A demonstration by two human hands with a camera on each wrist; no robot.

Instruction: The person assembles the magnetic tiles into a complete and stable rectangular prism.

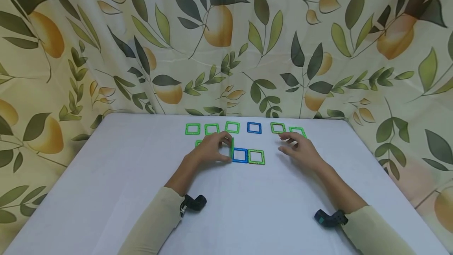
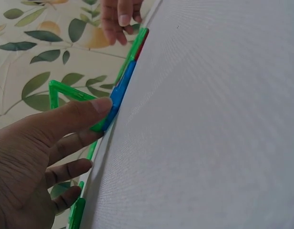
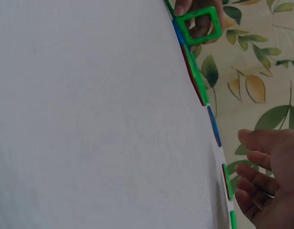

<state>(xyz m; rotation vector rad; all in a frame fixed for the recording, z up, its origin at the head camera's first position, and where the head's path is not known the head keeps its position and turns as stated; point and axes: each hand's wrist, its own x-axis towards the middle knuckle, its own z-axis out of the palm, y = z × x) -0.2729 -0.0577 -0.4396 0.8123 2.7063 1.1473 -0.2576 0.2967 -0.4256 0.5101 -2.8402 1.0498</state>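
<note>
Upright at the middle of the white tabletop [image 1: 116, 176] stands a green square tile [image 1: 232, 147], tipped up on its edge against the left side of a blue square tile [image 1: 240, 155] that lies flat. The left hand [image 1: 211, 148] holds this raised tile, its fingers curled round it; in the left wrist view the thumb [image 2: 85, 114] presses at the joint where green frame meets blue. Touching the blue tile on its right lies another green tile [image 1: 256, 156], flat, so that the three form one short row. Partly hidden under the left hand, a further green piece [image 1: 198, 143] shows only a corner. The right hand [image 1: 299, 149] is open and holds nothing, its fingers loosely spread and hovering just over the cloth, near the rightmost green tile [image 1: 298, 131] of the far row. That far row runs along the back of the tabletop: three green tiles at the left, a lone blue tile [image 1: 254, 128] past them, then two green ones at the right. Behind hangs a curtain [image 1: 226, 42] printed with leaves and yellow fruit. No writing or brand can be read on any tile.
</note>
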